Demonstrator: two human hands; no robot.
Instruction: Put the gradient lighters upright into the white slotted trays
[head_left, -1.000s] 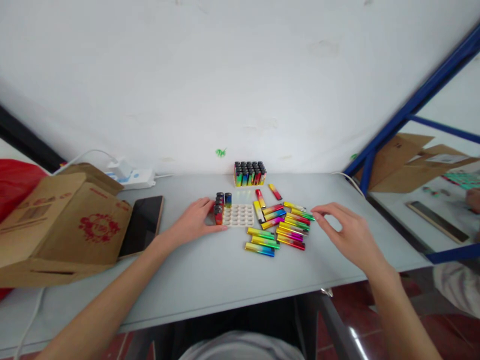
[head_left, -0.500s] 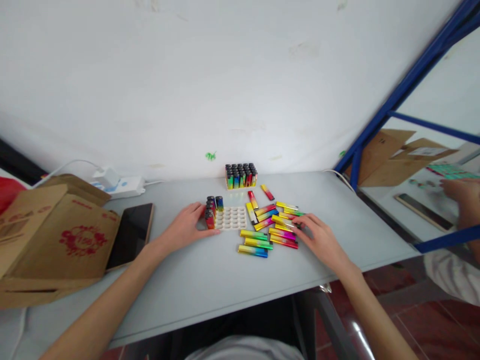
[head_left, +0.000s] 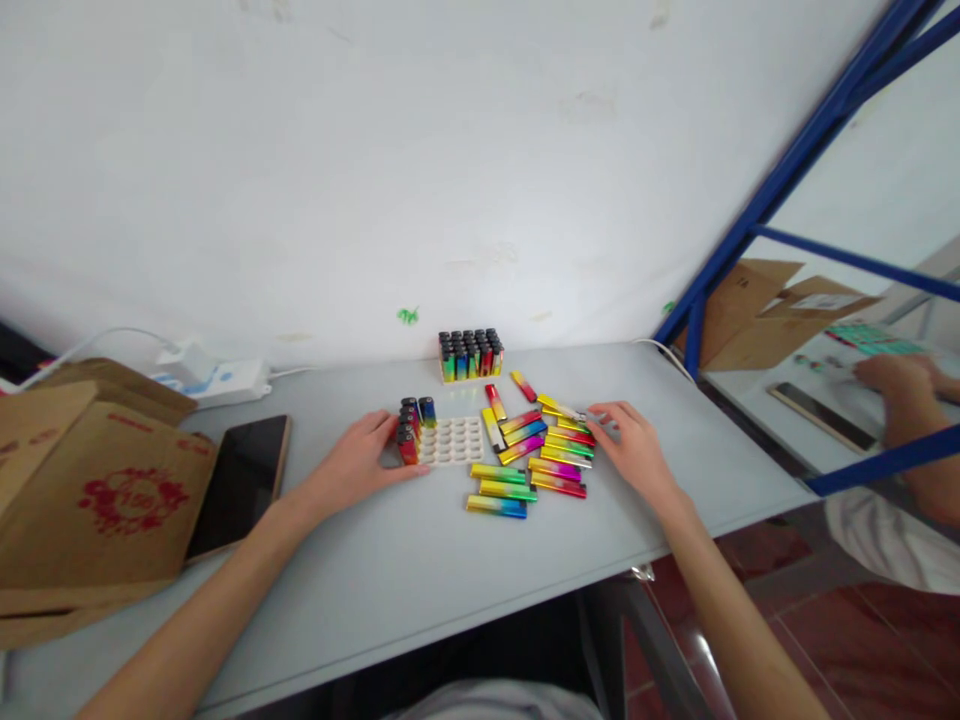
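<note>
A white tray [head_left: 463, 442] with rows of holes lies on the table, lighters [head_left: 408, 432] standing upright along its left side and back corner. My left hand [head_left: 367, 455] grips the tray's left end, thumb along the front edge and fingers behind. Loose lighters [head_left: 523, 423] with shiny rainbow wrappers lie flat to the right of the tray. At the right of this pile, my right hand [head_left: 626, 440] has thumb and fingertips closed on the end of a yellow and silver lighter [head_left: 559, 407]. The fingertips partly hide its end.
A full tray of lighters [head_left: 471, 356] stands against the wall. On the left are a cardboard box [head_left: 120, 500], a phone [head_left: 241, 480] and a power strip [head_left: 225, 383]. Beyond the blue frame [head_left: 780, 190], another person's hand [head_left: 900, 385] is beside another phone [head_left: 821, 415].
My right hand has moved toward the back of the pile and now pinches a yellow and silver lighter, which has turned slightly. My left hand stays on the tray. The camera view has shifted slightly.
</note>
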